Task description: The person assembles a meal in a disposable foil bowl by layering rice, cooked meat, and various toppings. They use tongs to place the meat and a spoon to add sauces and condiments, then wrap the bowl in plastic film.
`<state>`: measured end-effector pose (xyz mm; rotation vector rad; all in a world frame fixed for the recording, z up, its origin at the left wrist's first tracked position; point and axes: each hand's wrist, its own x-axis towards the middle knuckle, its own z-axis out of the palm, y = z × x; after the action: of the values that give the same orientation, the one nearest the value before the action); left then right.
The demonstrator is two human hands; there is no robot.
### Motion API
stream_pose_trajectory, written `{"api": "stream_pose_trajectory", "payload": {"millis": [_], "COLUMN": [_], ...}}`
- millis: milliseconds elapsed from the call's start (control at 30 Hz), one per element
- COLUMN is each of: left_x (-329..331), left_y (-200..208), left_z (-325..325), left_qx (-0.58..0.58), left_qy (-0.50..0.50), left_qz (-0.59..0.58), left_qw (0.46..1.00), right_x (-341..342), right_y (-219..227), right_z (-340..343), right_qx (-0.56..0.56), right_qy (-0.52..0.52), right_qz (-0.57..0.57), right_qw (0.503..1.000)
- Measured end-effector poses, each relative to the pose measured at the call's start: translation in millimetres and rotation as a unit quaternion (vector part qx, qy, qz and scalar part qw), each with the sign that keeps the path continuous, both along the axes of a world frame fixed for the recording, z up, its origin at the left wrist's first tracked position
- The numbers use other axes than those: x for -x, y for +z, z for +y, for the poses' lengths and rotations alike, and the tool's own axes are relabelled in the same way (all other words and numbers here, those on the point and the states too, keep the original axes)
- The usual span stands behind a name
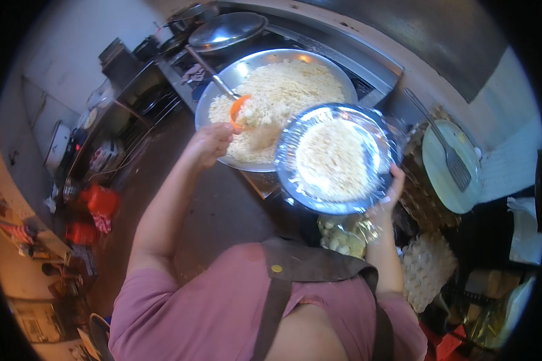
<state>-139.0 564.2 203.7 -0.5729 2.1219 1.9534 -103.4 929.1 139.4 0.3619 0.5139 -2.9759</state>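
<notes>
My left hand [214,144] grips a small orange bowl [235,112] by its edge, tilted and with rice in it, over the left part of a wide metal pan [205,111]. Loose white rice [295,81] fills much of that pan. A long-handled metal spoon [208,67] leans over the pan's far left rim, its head hidden by rice and the bowl. My right hand [391,188] holds up a round plate [307,197] wrapped in shiny clear plastic, overlapping the pan's near right side. Rice [336,159] lies heaped in the plate, slightly blurred.
Behind the pan sits a lidded metal pot [229,31] on the stove. To the right, a slotted spatula [454,165] rests on a pale green plate [433,153] beside egg trays [427,265]. Red containers [100,201] stand low on the left.
</notes>
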Motion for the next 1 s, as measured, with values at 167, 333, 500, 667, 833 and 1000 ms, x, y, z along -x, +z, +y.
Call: {"api": "stream_pose_trajectory", "payload": {"millis": [167,333,500,667,833,1000], "left_x": [-14,-20,-3,-25,-40,-41], "left_y": [46,35,47,56,72,48], "left_z": [54,85,69,69,75,86], "left_qx": [0.227,0.414,0.566,0.516,0.514,0.48], "left_qy": [-0.149,-0.277,-0.283,-0.298,-0.274,-0.283], "left_qz": [0.121,0.222,0.333,0.41,0.39,0.403], "left_qw": [0.955,0.838,0.699,0.691,0.714,0.726], "right_x": [25,27,20,13,7,14], "right_y": [6,7,-3,3,11,1], "right_z": [-43,-67,-59,-41,-30,-30], "right_qx": [0.033,0.045,0.048,0.042,0.035,0.024], "right_qy": [0.064,0.092,0.073,0.045,0.023,-0.015], "right_qz": [0.012,-0.005,0.007,0.019,0.036,0.008], "right_qw": [0.997,0.995,0.996,0.998,0.998,1.0]}}
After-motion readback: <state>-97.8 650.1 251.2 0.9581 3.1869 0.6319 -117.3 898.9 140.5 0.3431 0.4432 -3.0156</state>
